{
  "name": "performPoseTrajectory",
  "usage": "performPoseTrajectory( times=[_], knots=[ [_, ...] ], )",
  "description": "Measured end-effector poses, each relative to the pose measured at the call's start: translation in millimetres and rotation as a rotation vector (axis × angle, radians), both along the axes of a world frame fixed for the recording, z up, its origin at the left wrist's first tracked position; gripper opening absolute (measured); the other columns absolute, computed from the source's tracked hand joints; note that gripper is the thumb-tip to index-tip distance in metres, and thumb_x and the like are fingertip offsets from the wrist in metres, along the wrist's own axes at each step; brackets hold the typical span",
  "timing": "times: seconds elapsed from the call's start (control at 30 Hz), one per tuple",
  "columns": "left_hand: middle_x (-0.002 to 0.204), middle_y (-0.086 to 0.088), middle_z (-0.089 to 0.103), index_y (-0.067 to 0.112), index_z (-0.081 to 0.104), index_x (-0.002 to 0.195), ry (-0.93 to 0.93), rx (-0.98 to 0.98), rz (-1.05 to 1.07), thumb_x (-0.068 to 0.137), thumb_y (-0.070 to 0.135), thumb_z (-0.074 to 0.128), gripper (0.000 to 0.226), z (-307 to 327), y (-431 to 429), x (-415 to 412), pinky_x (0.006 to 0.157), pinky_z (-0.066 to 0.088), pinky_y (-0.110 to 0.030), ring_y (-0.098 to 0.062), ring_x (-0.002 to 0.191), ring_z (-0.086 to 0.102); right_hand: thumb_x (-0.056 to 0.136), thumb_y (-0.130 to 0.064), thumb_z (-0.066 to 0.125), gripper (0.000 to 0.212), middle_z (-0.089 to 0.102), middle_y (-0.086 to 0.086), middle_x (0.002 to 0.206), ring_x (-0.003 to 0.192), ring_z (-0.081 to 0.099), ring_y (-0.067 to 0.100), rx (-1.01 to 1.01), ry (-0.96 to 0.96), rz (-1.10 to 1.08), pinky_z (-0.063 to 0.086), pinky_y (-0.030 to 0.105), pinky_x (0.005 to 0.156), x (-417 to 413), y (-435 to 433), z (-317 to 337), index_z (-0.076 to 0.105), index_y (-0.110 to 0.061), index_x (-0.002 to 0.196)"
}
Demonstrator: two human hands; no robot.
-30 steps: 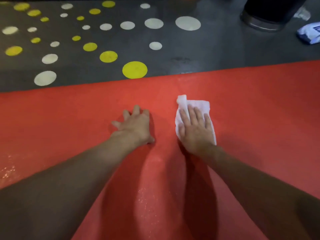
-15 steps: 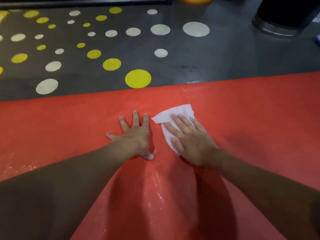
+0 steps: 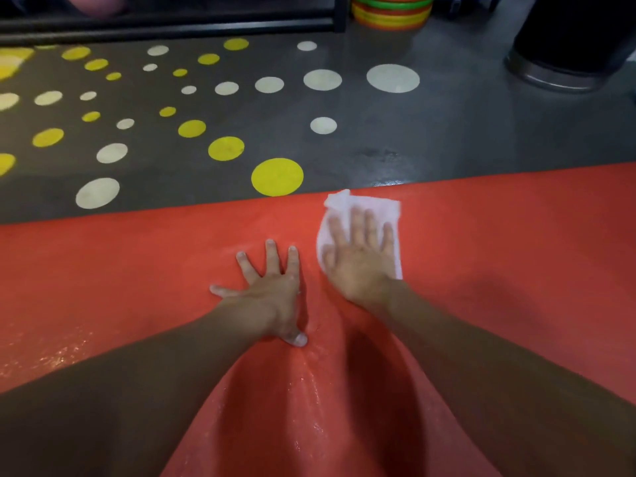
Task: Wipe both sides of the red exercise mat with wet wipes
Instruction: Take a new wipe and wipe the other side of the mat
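The red exercise mat [image 3: 516, 256] lies flat across the lower part of the view, its surface shiny with wet streaks near me. My right hand [image 3: 361, 259] presses flat, fingers straight, on a white wet wipe [image 3: 389, 208] close to the mat's far edge. My left hand [image 3: 272, 290] rests flat on the bare mat just left of the wipe, fingers spread, holding nothing.
Beyond the mat is a grey floor [image 3: 447, 132] with yellow and white painted dots. A black cylinder with a metal base [image 3: 564, 74] stands at the far right. Stacked coloured rings [image 3: 392, 12] and a dark low rail [image 3: 172, 25] are at the back.
My right hand has slid the wipe away from me and to the right, up to the mat's far edge. My left hand stays planted in place.
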State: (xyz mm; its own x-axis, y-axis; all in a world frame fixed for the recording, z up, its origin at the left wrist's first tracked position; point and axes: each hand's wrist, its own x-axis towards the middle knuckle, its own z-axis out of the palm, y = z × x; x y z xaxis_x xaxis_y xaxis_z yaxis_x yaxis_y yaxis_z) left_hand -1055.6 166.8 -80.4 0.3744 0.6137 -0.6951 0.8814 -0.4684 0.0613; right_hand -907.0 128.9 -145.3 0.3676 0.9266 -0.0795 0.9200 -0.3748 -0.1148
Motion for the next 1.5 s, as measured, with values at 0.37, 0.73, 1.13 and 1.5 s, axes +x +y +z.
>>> performPoseTrajectory(
  times=[0.37,0.73,1.13,1.5],
  knots=[
    [0.147,0.004,-0.05,0.036,-0.033,0.146,-0.009,-0.013,-0.001,0.061,0.042,0.091,0.15,-4,4,-1,0.095,0.01,-0.086,-0.047,0.137,-0.036,0.102,-0.052,0.016,0.056,-0.009,0.005,0.166,0.151,-0.015,0.025,-0.159,0.201,0.066,-0.012,0.054,0.117,33,46,24,0.002,-0.042,0.155],
    [0.145,0.004,-0.053,0.036,-0.035,0.145,-0.009,-0.008,0.001,0.06,0.039,0.091,0.152,-4,4,-1,0.095,0.01,-0.086,-0.047,0.137,-0.036,0.087,-0.035,0.068,0.046,0.054,0.01,0.131,0.126,0.047,0.031,0.076,0.333,-0.526,0.033,0.041,0.099,66,41,43,0.049,-0.014,0.123],
    [0.144,0.003,-0.053,0.037,-0.036,0.144,-0.004,0.008,0.013,0.059,0.039,0.092,0.154,-3,2,2,0.094,0.01,-0.086,-0.048,0.136,-0.036,0.095,-0.014,0.047,0.02,0.061,0.005,0.103,0.093,0.059,0.035,0.506,0.003,0.009,0.04,0.04,0.068,50,25,104,0.051,-0.015,0.115],
    [0.157,0.002,-0.023,0.031,-0.012,0.153,0.017,-0.019,-0.003,0.06,0.036,0.092,0.139,-2,4,3,0.093,0.008,-0.088,-0.049,0.136,-0.037,0.091,-0.004,0.045,0.047,0.062,-0.001,0.13,0.122,0.056,0.021,0.219,0.344,0.301,0.043,0.03,0.101,37,26,46,0.059,-0.022,0.133]
  ],
)
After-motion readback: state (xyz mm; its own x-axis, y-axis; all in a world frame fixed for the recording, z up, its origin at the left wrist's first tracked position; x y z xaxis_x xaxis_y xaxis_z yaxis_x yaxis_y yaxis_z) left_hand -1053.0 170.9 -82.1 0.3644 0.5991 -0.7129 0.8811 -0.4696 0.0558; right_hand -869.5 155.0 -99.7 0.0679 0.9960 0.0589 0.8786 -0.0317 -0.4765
